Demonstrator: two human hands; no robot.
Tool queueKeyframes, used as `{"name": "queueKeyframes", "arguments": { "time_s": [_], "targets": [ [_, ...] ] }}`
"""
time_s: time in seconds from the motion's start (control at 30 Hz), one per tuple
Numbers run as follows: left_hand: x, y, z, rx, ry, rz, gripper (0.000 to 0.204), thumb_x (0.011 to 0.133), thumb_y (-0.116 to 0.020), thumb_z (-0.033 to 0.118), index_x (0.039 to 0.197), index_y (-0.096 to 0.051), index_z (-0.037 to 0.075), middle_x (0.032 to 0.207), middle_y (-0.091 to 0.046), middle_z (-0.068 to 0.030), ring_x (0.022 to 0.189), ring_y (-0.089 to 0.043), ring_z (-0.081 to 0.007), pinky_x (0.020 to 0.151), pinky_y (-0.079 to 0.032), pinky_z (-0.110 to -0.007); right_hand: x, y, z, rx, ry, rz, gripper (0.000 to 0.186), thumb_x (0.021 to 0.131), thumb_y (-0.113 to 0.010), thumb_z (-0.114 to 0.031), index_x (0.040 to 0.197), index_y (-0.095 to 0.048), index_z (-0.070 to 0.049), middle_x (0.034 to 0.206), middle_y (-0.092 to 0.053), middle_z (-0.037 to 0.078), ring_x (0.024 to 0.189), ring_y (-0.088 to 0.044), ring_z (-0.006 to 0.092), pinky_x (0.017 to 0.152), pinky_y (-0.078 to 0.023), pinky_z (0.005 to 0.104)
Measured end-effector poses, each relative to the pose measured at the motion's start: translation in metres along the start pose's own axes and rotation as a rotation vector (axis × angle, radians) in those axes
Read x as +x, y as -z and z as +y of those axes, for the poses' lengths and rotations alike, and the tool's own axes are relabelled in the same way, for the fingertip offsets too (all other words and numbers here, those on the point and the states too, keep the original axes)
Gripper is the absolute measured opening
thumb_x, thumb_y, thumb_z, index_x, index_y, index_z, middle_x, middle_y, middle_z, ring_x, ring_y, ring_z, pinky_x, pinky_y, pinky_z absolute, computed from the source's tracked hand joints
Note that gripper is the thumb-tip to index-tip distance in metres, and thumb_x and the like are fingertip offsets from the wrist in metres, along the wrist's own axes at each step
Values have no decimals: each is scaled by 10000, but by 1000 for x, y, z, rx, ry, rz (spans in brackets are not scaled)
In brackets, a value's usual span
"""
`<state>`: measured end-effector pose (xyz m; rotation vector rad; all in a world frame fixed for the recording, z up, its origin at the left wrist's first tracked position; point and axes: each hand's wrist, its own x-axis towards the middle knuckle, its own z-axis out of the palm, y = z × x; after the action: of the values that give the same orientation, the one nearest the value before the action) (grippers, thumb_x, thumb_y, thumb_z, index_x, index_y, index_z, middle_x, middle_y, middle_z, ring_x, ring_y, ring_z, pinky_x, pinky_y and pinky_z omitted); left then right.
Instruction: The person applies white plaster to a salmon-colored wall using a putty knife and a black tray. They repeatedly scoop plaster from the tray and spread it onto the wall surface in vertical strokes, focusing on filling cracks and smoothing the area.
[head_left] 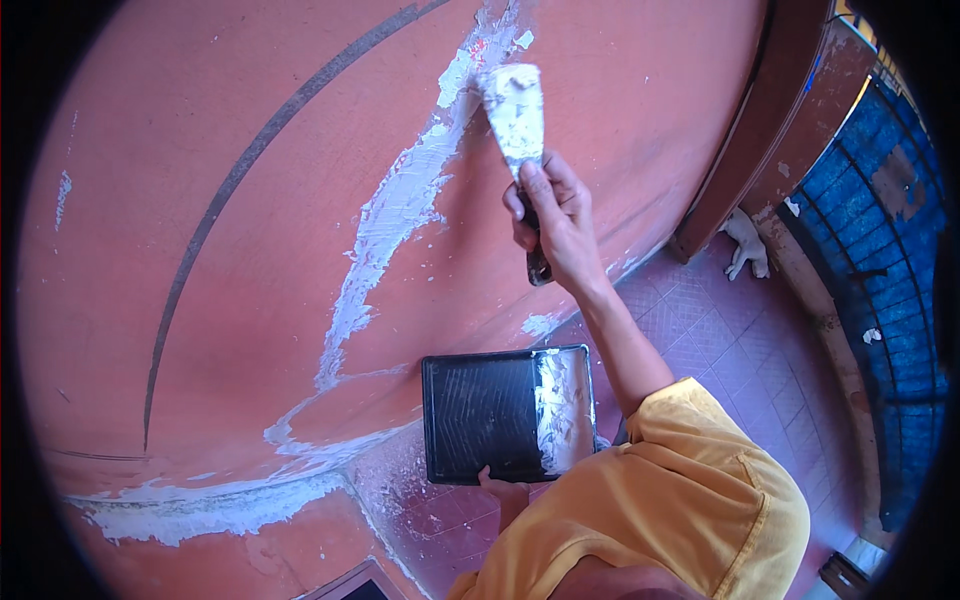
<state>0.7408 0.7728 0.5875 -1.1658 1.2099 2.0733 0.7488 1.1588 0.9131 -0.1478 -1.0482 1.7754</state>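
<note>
My right hand (pixel 560 215) grips the dark handle of a putty knife (pixel 518 110), raised close to the wall. White filler covers most of its broad blade; whether the blade touches the wall I cannot tell. A pale, uneven strip of filler (pixel 395 205) runs down the reddish wall (pixel 280 250), left of the knife. Below, my left hand (pixel 503 490) holds the near edge of a black paint tray (pixel 480 415), thumb over the rim and the other fingers hidden beneath. White filler (pixel 555 410) lies along the tray's right side.
A dark curved line (pixel 235 175) crosses the wall at left. More filler (pixel 210 505) coats a ledge at lower left. White specks dot the tiled floor (pixel 700 310). To the right stand a brown post (pixel 735 130), a pale animal lying down (pixel 745 245) and a blue-backed grille (pixel 880 230).
</note>
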Motion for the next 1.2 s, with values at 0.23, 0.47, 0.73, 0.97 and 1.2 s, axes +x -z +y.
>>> {"name": "queueKeyframes", "arguments": {
  "time_s": [0.23, 0.47, 0.73, 0.97, 1.2],
  "targets": [
    [-7, -2, -8, 20, -132, -142, 586, 759, -572, 378, 1250, -573, 59, 1258, -583, -117, 1110, -548, -337, 1001, -411, -513, 9, 50, -24, -711, 506, 111, 453, 1032, -462, -188, 1471, -423, -88, 840, -480, -22, 602, -406, 57, 517, -361, 199],
    [0, -2, -10, 21, -183, -161, 587, 761, -561, 392, 1237, -570, 47, 1269, -576, -111, 1131, -534, -330, 1001, -402, -506, 39, 74, -45, -1598, 920, 167, 598, 824, -664, -2, 1264, -643, -406, 941, -576, 50, 741, -587, 182, 505, -491, 290],
    [2, -16, -18, 13, -16, -69, 586, 758, -557, 397, 1236, -563, 58, 1251, -580, -114, 1132, -532, -329, 1003, -399, -515, 30, 57, -60, -1639, 897, -6, 627, 802, -699, 19, 1272, -643, -392, 911, -569, 31, 690, -596, 153, 499, -511, 276],
    [28, 1, -24, -14, 57, -138, 605, 759, -556, 400, 1260, -550, 60, 1264, -573, -114, 1146, -525, -338, 1011, -393, -520, 45, 60, -61, -1677, 927, -75, 604, 814, -678, -17, 1299, -619, -372, 959, -565, 39, 776, -626, 165, 543, -542, 282],
    [8, 1, -28, -25, -54, -147, 609, 755, -559, 404, 1264, -556, 69, 1281, -564, -118, 1155, -520, -347, 1003, -398, -533, 49, 76, -87, -1744, 1014, -47, 602, 819, -693, -23, 1290, -622, -392, 961, -586, 21, 732, -643, 141, 517, -550, 259]
  ]
}}
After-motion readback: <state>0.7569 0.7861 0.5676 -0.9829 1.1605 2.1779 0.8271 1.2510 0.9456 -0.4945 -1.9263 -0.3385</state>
